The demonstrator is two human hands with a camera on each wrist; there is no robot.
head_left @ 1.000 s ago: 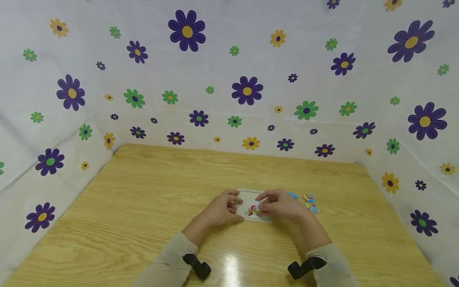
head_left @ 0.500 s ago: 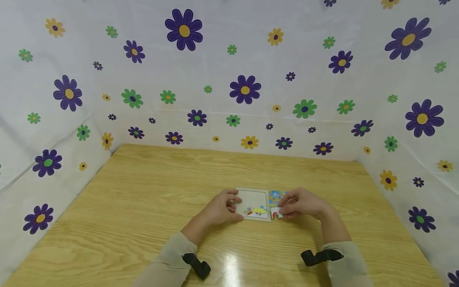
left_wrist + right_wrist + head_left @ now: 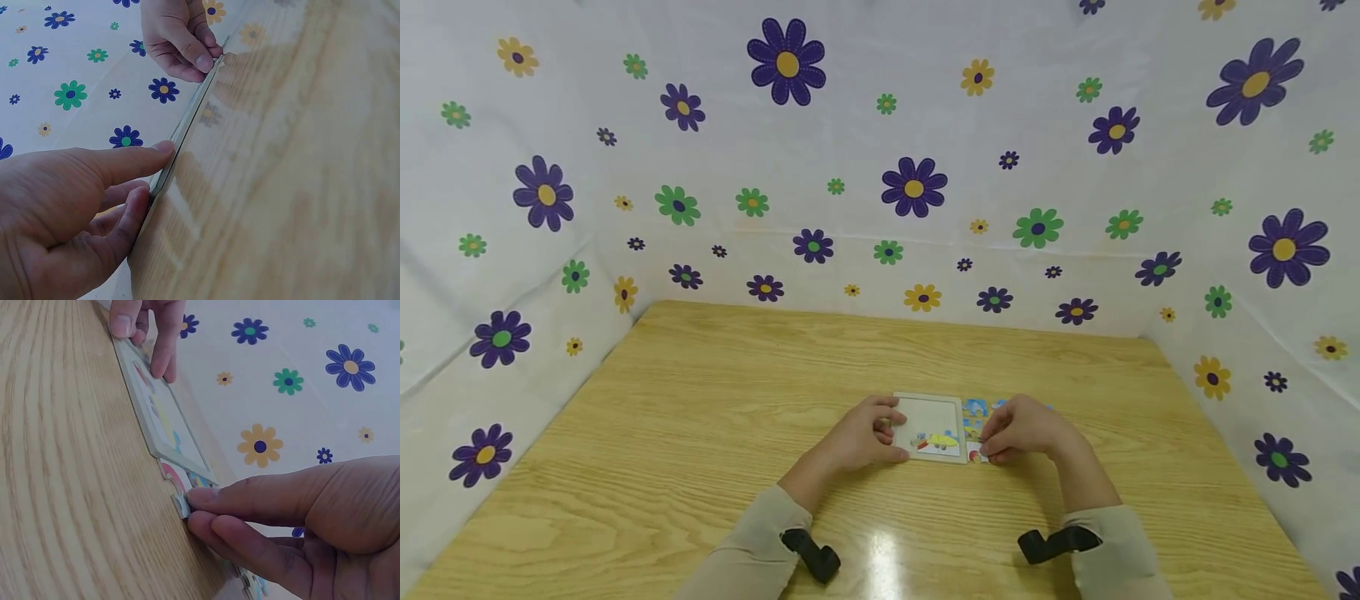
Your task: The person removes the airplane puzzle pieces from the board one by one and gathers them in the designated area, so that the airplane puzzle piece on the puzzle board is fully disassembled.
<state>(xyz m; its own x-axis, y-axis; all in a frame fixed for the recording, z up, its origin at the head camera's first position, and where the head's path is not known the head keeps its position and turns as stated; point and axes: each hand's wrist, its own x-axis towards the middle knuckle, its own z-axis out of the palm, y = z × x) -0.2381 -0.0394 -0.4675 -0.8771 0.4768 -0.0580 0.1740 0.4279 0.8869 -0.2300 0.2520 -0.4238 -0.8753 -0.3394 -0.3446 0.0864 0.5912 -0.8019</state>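
Note:
My left hand grips the left side of a pale jigsaw tray, thumb near its front corner and fingers along the edge. In the tray, joined jigsaw pieces with a yellow shape and some red and blue fill part of the front. Just right of the tray, my right hand pinches a red-and-white jigsaw piece between thumb and fingers, low by the table beside the tray's front right corner. The hand hides part of this piece. The left wrist view shows both hands along the tray's edge.
Blue jigsaw pieces and a yellow-and-blue one lie right of the tray, others partly hidden behind my right hand. The wooden table meets a white flowered cloth at the back and sides.
My right hand has moved right, off the tray, with the red-and-white jigsaw piece, then slightly down beside the tray's corner. My left hand has stayed on the tray.

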